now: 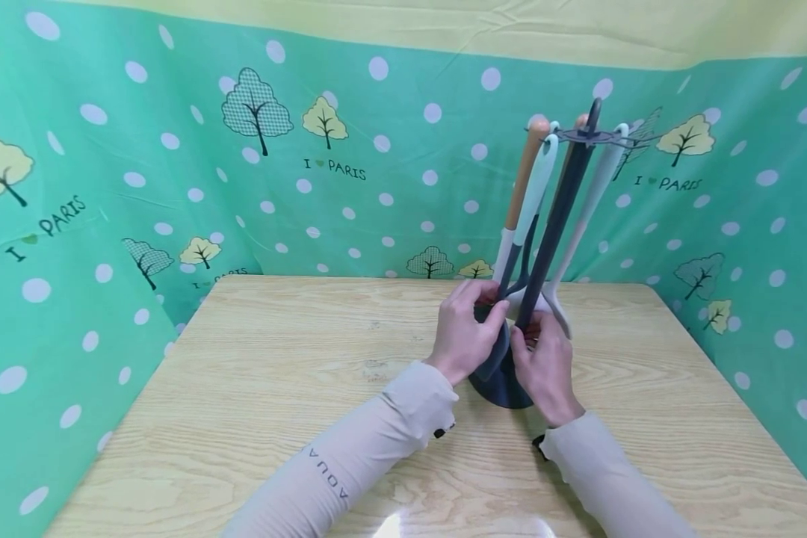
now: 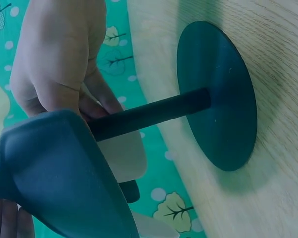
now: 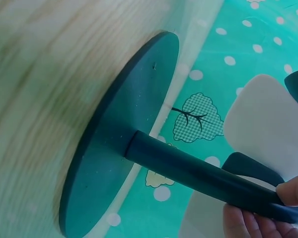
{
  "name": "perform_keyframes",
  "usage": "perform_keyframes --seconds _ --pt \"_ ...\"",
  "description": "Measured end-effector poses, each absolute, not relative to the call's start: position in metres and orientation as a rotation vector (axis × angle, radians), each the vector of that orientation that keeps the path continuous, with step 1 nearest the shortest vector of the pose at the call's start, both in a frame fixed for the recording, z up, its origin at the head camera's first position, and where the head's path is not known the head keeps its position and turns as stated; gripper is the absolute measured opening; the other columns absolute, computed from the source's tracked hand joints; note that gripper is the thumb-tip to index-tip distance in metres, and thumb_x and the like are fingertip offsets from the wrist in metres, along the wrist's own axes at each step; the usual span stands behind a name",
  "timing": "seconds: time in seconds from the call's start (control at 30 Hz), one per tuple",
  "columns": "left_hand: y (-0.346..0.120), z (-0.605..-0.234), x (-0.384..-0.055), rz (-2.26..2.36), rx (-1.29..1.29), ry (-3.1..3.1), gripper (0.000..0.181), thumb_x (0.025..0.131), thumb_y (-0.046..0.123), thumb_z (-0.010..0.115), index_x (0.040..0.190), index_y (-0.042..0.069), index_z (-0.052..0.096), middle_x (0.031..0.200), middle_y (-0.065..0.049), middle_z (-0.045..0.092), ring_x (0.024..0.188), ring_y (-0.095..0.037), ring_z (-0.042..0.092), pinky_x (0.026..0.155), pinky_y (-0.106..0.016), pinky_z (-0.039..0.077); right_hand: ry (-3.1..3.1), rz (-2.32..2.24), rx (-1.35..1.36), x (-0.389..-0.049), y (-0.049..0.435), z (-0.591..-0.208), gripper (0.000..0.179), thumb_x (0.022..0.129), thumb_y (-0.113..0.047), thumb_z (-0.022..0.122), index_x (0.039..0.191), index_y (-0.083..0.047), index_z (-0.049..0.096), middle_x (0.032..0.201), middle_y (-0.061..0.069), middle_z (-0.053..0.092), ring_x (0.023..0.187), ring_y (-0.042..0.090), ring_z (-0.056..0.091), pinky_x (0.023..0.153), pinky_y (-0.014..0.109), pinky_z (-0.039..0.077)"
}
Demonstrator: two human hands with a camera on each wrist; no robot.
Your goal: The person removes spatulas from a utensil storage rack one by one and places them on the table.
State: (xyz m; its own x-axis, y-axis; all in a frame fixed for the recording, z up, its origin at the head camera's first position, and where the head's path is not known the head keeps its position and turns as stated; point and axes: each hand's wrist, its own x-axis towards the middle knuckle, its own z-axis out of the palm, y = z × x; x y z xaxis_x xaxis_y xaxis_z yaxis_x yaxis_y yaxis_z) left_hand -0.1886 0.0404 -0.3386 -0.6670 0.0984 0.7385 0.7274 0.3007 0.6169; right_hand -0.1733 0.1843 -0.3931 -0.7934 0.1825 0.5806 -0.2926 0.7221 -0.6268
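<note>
Wide passage over tabletop [image 1: 262,359]'s left side; hanging utensils [image 1: 536,179] crowd black pole [image 1: 557,224].

In your right wrist view, the dark pole [image 3: 188,173] slants from near the centre out toward 4 o'clock, where your right hand [image 3: 256,225] grips it, thumb on the upper side and fingers beneath. The pole's other end meets the round base [image 3: 111,139], which stretches from 1 o'clock to 7 on the wooden tabletop [image 3: 35,99]. At 3 o'clock you have a pale rounded panel [image 3: 265,121], with a dark panel [image 3: 253,167] just behind the pole below it. Dotted green cloth [image 3: 268,25] fills 1 to 2 o'clock, and a checked tree print [image 3: 198,121] sits near 3.
</note>
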Motion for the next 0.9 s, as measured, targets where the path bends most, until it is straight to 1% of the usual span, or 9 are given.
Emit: perform_keyframes --seconds 0.13,0.3,0.57,0.7,0.9 --pt "0.0407 -0.3374 -0.1885 -1.388 -0.726 -1.974 0.014 0.088 0.009 0.068 0.101 0.004 0.065 0.095 -0.005 0.064 0.086 -0.013 0.061 0.080 -0.019 0.050 -2.283 0.978 0.088 -0.1737 0.1842 -0.3937 0.020 0.089 -0.007 0.062 0.104 0.002 0.053 0.093 0.015 0.059 0.080 0.027 0.060 0.072 0.043 0.056" --pt "0.0420 -0.3361 -0.1892 -1.400 -0.732 -1.940 0.016 0.086 0.005 0.068 0.102 0.003 0.064 0.094 -0.006 0.064 0.084 -0.014 0.062 0.079 -0.019 0.051 -2.277 0.982 0.081 -0.1741 0.1839 -0.3944 0.019 0.089 -0.008 0.062 0.104 0.002 0.053 0.093 0.015 0.059 0.080 0.027 0.060 0.071 0.043 0.056" --pt "0.0427 -0.3344 -0.1886 -1.442 -0.740 -1.912 0.013 0.086 0.005 0.068 0.099 0.003 0.065 0.091 -0.005 0.064 0.081 -0.011 0.062 0.076 -0.017 0.050 -2.275 0.988 0.072 -0.1735 0.1839 -0.3953 0.019 0.089 -0.009 0.062 0.104 0.001 0.054 0.092 0.015 0.059 0.079 0.026 0.060 0.070 0.042 0.056" --pt "0.0430 -0.3341 -0.1888 -1.456 -0.746 -1.900 0.013 0.086 0.004 0.067 0.098 0.002 0.066 0.091 -0.006 0.064 0.080 -0.014 0.063 0.076 -0.018 0.051 -2.281 0.996 0.054 -0.1736 0.1839 -0.3948 0.020 0.089 -0.009 0.062 0.104 0.001 0.054 0.092 0.015 0.059 0.079 0.026 0.060 0.070 0.041 0.056" --pt "0.0428 -0.3335 -0.1890 -1.450 -0.737 -1.900 0.013 0.085 0.004 0.068 0.098 0.002 0.066 0.091 -0.006 0.064 0.080 -0.014 0.063 0.076 -0.017 0.051 -2.288 0.999 0.050 -0.1736 0.1835 -0.3938 0.020 0.089 -0.010 0.062 0.104 0.001 0.054 0.093 0.014 0.059 0.079 0.026 0.059 0.070 0.042 0.055"
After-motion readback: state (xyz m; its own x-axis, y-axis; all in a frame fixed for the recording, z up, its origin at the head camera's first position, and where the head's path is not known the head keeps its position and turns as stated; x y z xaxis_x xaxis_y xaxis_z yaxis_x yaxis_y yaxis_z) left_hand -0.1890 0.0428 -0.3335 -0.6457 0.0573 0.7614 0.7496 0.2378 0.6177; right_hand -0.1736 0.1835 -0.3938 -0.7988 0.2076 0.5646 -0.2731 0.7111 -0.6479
